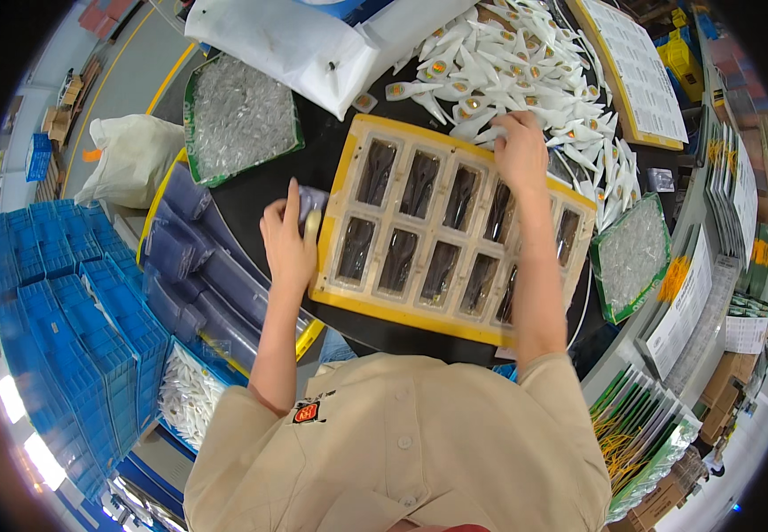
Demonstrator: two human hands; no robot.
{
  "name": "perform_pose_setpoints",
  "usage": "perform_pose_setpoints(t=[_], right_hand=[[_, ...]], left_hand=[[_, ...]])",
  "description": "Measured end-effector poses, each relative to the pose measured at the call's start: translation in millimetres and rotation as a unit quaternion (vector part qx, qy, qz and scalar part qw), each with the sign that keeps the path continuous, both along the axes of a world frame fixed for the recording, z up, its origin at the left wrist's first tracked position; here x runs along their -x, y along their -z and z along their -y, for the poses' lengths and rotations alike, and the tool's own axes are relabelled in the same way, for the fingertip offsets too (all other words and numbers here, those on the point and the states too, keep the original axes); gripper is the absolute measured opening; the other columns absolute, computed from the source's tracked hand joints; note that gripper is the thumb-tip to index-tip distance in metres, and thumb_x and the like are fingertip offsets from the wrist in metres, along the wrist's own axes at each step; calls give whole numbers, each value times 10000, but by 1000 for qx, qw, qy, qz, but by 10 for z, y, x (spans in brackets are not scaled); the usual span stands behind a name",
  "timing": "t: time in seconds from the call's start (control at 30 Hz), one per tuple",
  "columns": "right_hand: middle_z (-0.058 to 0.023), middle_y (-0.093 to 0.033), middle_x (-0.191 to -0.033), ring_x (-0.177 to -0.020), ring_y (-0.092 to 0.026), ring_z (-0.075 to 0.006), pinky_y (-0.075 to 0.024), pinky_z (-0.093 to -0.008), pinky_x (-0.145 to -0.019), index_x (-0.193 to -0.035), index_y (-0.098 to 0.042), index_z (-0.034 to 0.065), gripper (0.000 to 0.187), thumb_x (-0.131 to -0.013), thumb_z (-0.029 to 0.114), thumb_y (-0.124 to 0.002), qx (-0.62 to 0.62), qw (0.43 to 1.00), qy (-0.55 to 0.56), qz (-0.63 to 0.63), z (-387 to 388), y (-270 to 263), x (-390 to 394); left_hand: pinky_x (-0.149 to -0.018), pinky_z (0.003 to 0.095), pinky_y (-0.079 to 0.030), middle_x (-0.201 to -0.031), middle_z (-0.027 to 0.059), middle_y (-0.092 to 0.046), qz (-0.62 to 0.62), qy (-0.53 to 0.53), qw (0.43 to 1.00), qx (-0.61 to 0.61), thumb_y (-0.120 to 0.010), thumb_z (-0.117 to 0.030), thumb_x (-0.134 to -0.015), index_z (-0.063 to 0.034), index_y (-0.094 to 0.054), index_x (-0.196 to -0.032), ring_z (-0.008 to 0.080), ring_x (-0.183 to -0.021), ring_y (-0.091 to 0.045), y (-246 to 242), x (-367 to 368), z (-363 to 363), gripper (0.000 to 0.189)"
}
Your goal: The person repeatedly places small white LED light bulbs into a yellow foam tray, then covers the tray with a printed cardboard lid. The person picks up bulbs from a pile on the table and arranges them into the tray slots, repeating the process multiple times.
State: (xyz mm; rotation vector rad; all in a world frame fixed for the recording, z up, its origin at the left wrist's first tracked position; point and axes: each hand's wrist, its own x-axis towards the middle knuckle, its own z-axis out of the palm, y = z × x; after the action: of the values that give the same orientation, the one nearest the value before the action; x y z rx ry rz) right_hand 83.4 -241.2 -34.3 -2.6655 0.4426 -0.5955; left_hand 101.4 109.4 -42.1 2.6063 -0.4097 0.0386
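A yellow-edged tray [414, 315] with two rows of clear rectangular pockets lies on the black table in front of me; dark glossy shapes show in its pockets. My left hand [291, 243] is at the tray's left end, with a clear plastic blister piece [312, 203] at its fingers; whether it grips the piece is hard to tell. My right hand [522, 143] reaches over the tray's far edge, fingertips at a heap of white pointed plastic pieces [470, 106], many with round orange-green stickers. My right forearm hides some pockets. Whether those fingers hold a piece is unclear.
A green-edged box of small clear plastic pieces [241, 120] is at the far left, a similar box [633, 263] at right. White sheeting [284, 46] lies beyond the tray. Nested clear plastic trays [191, 266] stand left, near stacked blue crates [78, 332]. Printed cards [680, 312] stand at right.
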Motion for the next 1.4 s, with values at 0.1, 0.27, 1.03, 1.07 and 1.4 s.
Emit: perform_pose_setpoints(t=[0.1,0.27,1.03,1.07,1.4], right_hand=[[-90,-621,-1006,-1008,-573,-305,-490,-405,-841,-969,-685,60,221,-749,57,-701,61,971,-171,-153,382,37,-184],[-72,-612,-937,-985,-574,-287,-505,-385,-825,-961,-658,62,219,-747,71,-697,93,960,-257,-63,246,-198,-125],[-95,-668,-1097,-927,-613,-282,-515,-393,-799,-998,-660,42,217,-783,10,-659,80,956,-280,46,417,-219,639],[-93,-668,-1129,-948,-621,-268,-518,-391,-818,-1005,-671,54,233,-779,5,-648,86,947,-306,41,253,-256,864],[-95,-610,-1207,-1058,-561,-299,-492,-380,-915,-1043,-679,58,310,-761,-2,-564,168,963,-209,-22,635,-84,649]], left_hand=[[-977,410,-399,-1224,161,-498,-69,-8,995,-72,-599,-103,-883,-153,-444,-1449,340,-1089,-485,-108,119,-82,589],[-981,389,-392,-1235,156,-524,47,63,994,71,-577,-115,-925,-112,-500,-1395,337,-1115,-492,-311,-224,-50,477],[-840,379,-501,-1088,112,-617,113,350,920,136,-655,-12,-815,-105,-653,-1156,303,-998,-601,-249,-1041,1303,354],[-835,370,-509,-1094,112,-620,97,377,910,142,-661,24,-789,-99,-659,-1157,303,-1000,-603,-298,-921,1118,389],[-887,378,-509,-1150,124,-626,84,443,892,32,-616,46,-746,-19,-644,-1151,320,-1063,-581,-347,-650,559,411]])
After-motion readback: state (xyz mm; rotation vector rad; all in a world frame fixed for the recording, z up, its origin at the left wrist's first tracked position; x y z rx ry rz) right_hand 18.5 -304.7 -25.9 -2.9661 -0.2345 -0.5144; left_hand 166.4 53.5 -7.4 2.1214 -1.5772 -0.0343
